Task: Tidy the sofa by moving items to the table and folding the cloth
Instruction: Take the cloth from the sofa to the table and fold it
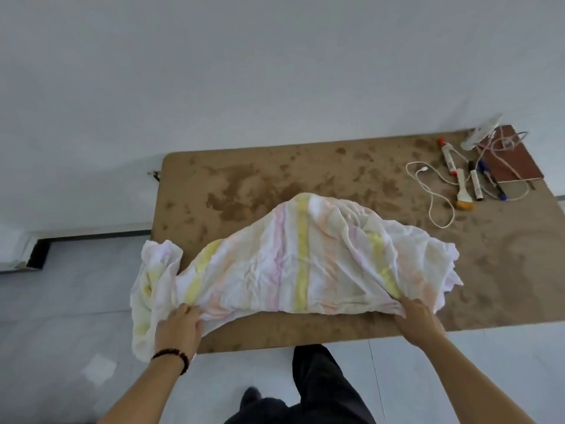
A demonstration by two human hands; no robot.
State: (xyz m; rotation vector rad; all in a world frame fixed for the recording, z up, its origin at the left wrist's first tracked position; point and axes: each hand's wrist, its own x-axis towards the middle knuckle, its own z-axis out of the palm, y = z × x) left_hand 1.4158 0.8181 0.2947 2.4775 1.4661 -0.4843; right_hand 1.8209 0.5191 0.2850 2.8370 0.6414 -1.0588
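A crumpled white cloth (293, 258) with yellow and pink stripes lies spread across the near half of the brown table (244, 179). Its left end hangs over the table's left edge. My left hand (179, 328) grips the cloth's near left edge. My right hand (417, 319) grips the near right edge, fingers tucked under the fabric. At the table's far right lie a brown notebook (513, 163), several pens and markers (475, 182), a white cable (434, 197) and a white tube (481, 133).
The table stands against a plain white wall. Grey tiled floor (76, 301) lies to the left and below. My dark-trousered legs (318, 387) stand at the table's near edge. A dark gap (39, 252) shows under something white at the left.
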